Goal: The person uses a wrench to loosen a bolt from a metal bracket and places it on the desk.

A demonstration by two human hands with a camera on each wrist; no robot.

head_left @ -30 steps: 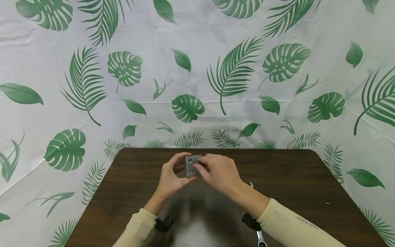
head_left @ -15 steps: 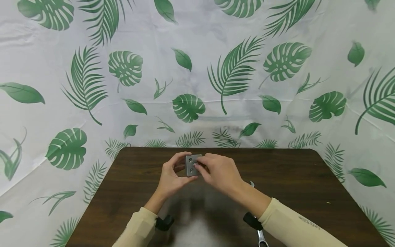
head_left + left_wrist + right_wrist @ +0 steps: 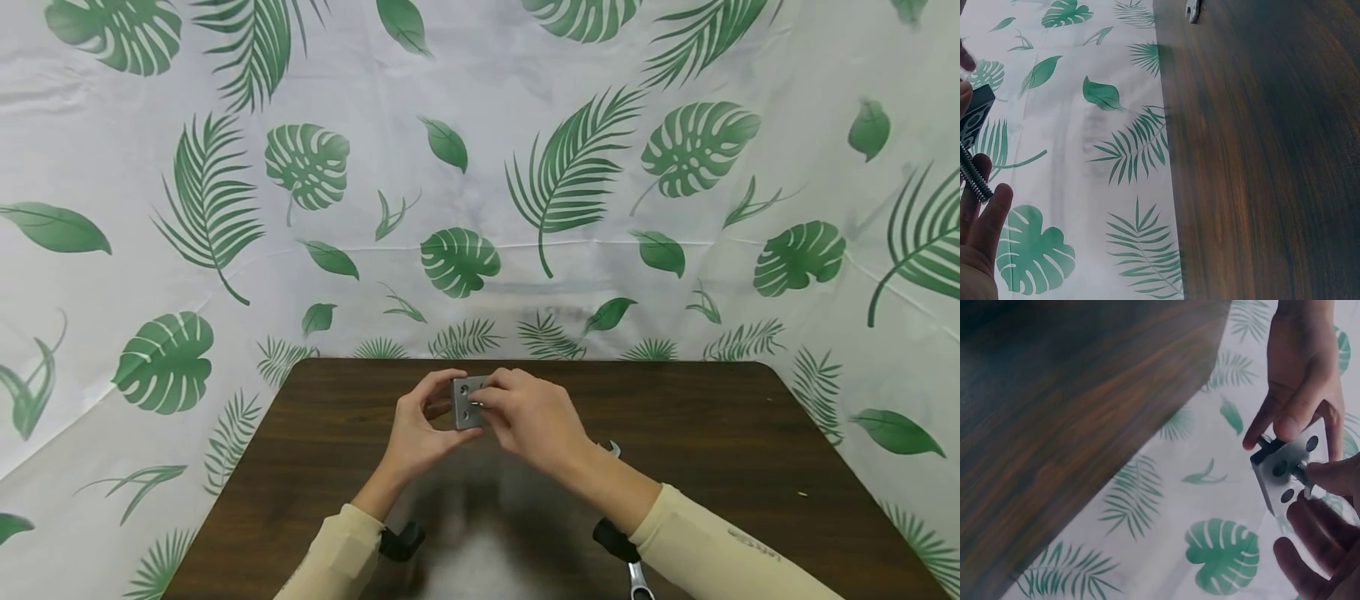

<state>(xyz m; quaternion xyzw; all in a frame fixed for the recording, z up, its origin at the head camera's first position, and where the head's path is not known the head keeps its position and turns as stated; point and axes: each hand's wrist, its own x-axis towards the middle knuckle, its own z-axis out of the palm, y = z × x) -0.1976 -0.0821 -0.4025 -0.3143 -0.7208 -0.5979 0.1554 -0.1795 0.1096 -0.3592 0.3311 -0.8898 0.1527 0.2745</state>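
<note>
As I look down along my arms, the left sleeve (image 3: 336, 546) and the right sleeve (image 3: 712, 542) come nearest, both pale yellow, the right one marked with dark lettering too small to read. By the wrists sit the left mount (image 3: 401, 542) and the right mount (image 3: 615, 540), both black. Partly covered by my right arm (image 3: 611, 483), a wrench (image 3: 637, 575) lies on the table (image 3: 322, 433), its ring end toward me and its forked end showing on the far side. Off to the right is a small pale scrap (image 3: 802, 494).

Farther out, my hands meet over the table. My left hand (image 3: 414, 427) grips the block (image 3: 1296, 455) by its edges, thumb on one side and fingers on the other. The block is grey and held up off the table, near its far edge; three dark round holes show in its face. Between these holes a metal stub (image 3: 1300, 473) stands out, and my right hand (image 3: 536, 417) pinches it between thumb and finger. From the left wrist I see a threaded rod (image 3: 975, 181) slanting from beside the block, past my fingertips; I cannot tell whether it runs through. Behind everything hangs the cloth (image 3: 375, 283), white with green leaves.
</note>
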